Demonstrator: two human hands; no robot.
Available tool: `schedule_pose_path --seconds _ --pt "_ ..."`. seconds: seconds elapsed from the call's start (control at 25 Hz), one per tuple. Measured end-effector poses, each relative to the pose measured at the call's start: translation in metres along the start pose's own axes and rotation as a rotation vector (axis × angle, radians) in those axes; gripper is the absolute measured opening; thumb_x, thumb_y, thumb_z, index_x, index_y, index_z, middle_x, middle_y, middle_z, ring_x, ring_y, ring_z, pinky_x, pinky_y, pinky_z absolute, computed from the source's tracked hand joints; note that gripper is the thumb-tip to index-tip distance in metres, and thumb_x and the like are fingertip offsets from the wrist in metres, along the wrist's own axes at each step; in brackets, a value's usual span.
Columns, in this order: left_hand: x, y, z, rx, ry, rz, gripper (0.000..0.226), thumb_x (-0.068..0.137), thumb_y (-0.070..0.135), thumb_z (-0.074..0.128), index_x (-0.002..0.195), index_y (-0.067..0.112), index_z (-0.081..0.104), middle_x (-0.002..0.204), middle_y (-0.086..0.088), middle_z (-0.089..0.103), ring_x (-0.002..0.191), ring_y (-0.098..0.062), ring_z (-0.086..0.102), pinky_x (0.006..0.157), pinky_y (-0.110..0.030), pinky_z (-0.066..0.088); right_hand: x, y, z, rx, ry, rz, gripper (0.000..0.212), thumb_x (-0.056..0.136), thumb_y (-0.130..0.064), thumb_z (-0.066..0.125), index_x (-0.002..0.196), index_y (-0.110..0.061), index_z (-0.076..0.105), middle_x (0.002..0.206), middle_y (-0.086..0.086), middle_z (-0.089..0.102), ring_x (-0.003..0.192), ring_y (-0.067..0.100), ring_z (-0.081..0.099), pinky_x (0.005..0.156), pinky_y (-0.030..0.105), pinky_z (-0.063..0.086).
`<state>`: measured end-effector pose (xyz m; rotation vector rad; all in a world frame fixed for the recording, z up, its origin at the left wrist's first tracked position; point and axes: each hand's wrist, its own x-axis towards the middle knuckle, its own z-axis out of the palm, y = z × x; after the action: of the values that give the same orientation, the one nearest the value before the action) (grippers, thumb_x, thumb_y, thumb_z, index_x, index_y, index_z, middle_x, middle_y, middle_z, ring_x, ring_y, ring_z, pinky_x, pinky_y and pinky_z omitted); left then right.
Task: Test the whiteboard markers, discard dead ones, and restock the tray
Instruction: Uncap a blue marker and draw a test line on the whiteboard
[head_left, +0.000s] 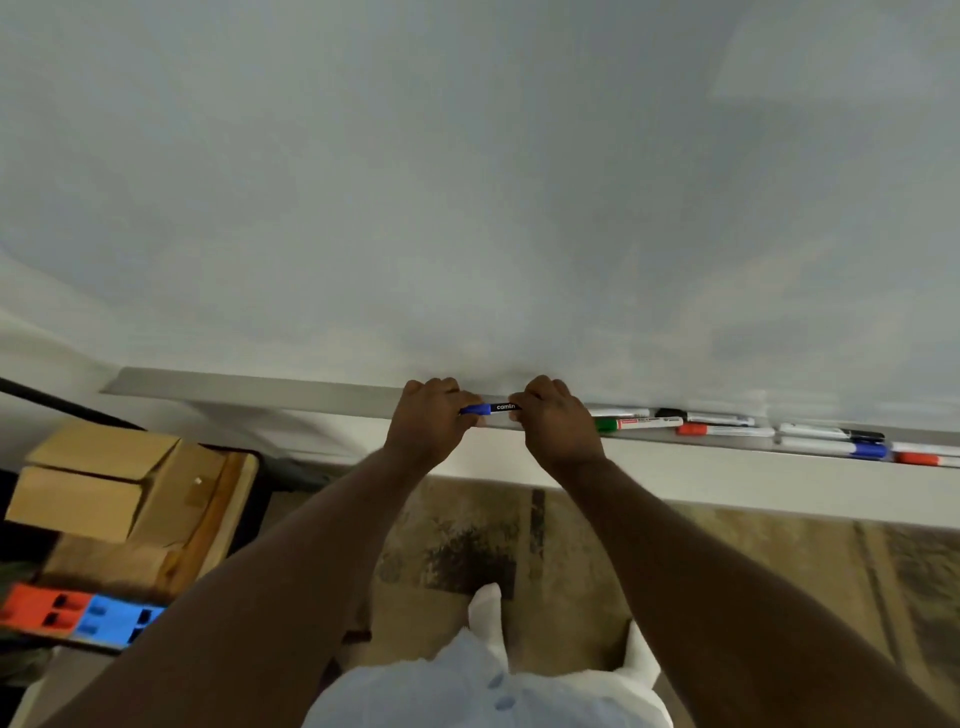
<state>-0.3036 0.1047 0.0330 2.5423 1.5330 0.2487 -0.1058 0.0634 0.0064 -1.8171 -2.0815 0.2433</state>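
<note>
A blue marker (491, 408) with a black printed band lies level between my two fists, just in front of the whiteboard's metal tray (260, 388). My left hand (428, 423) grips its blue end and my right hand (558, 426) grips the other end. Both ends are hidden inside my fingers. Several more markers lie in the tray to the right: a green-capped one (636, 423), a black-capped one (701, 417), a red-capped one (722, 430), and a blue-capped one (841, 448). The whiteboard (467, 182) fills the upper view and looks blank.
A cardboard box (104, 483) sits on a wooden surface at the left. Below it lies a red and blue plastic item (78, 616). A patterned carpet (571, 561) covers the floor under the tray, and my white-socked foot (488, 610) stands on it.
</note>
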Motion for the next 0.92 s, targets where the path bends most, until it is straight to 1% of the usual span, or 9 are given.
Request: schedule_pose_path --seconds 0.12,0.28,0.4,0.48,0.6,0.68,0.8,0.92 --pt "0.000 -0.022 0.013 0.039 -0.006 -0.014 0.025 0.087 0.039 0.066 0.107 0.025 0.074 0.083 0.001 0.064 0.079 -0.022 0.059 0.076 -0.037 0.040 0.007 -0.016 0.018 -0.013 -0.053 0.059 0.027 0.086 -0.004 0.066 0.110 -0.015 0.070 0.103 0.003 0.061 0.092 0.025 0.056 0.070 0.037 0.049" --pt "0.006 -0.036 0.029 0.066 -0.015 -0.046 0.022 0.086 0.037 0.069 0.105 0.027 0.075 0.084 0.001 0.064 0.082 -0.023 0.059 0.079 -0.039 0.040 0.016 -0.022 0.035 -0.088 -0.083 0.117 0.032 0.085 -0.005 0.062 0.112 -0.019 0.070 0.106 0.003 0.062 0.095 0.027 0.057 0.080 0.043 0.048" --pt "0.011 -0.045 0.044 0.099 -0.027 -0.079 0.019 0.084 0.036 0.071 0.100 0.028 0.075 0.085 0.001 0.061 0.082 -0.024 0.057 0.076 -0.038 0.038 0.023 -0.026 0.052 -0.109 -0.123 0.150 0.034 0.085 -0.007 0.063 0.115 -0.021 0.069 0.108 0.003 0.062 0.099 0.027 0.057 0.085 0.043 0.048" --pt "0.012 -0.053 0.054 0.128 -0.034 -0.093 0.017 0.082 0.032 0.072 0.097 0.026 0.077 0.086 0.000 0.062 0.081 -0.025 0.057 0.074 -0.037 0.037 0.026 -0.030 0.063 -0.089 -0.142 0.162 0.035 0.084 -0.006 0.065 0.115 -0.019 0.070 0.109 0.005 0.063 0.100 0.028 0.058 0.086 0.043 0.048" --pt "0.011 -0.061 0.062 0.153 -0.041 -0.090 0.017 0.084 0.030 0.070 0.100 0.026 0.076 0.088 0.000 0.065 0.083 -0.026 0.058 0.075 -0.037 0.038 0.025 -0.033 0.075 -0.056 -0.162 0.167 0.037 0.081 -0.003 0.066 0.115 -0.015 0.071 0.109 0.008 0.064 0.099 0.030 0.060 0.086 0.042 0.049" --pt "0.009 -0.066 0.064 0.159 -0.035 -0.060 0.018 0.085 0.030 0.068 0.102 0.027 0.075 0.087 0.000 0.065 0.082 -0.026 0.059 0.075 -0.037 0.039 0.025 -0.034 0.078 -0.047 -0.192 0.166 0.040 0.081 -0.004 0.066 0.120 -0.015 0.070 0.112 0.008 0.064 0.102 0.030 0.059 0.089 0.042 0.049" --pt "0.004 -0.071 0.062 0.213 -0.027 -0.010 0.019 0.087 0.034 0.065 0.103 0.027 0.073 0.088 0.002 0.064 0.083 -0.025 0.058 0.074 -0.037 0.038 0.026 -0.035 0.076 -0.051 -0.242 0.143 0.042 0.082 -0.007 0.062 0.122 -0.016 0.069 0.114 0.007 0.063 0.106 0.030 0.057 0.094 0.043 0.048" --pt "-0.002 -0.074 0.060 0.210 -0.033 0.025 0.026 0.091 0.041 0.060 0.108 0.024 0.070 0.095 0.000 0.065 0.090 -0.025 0.059 0.077 -0.038 0.038 0.024 -0.038 0.076 -0.053 -0.241 0.123 0.038 0.087 -0.012 0.059 0.124 -0.016 0.067 0.118 0.006 0.062 0.111 0.028 0.056 0.099 0.041 0.045"
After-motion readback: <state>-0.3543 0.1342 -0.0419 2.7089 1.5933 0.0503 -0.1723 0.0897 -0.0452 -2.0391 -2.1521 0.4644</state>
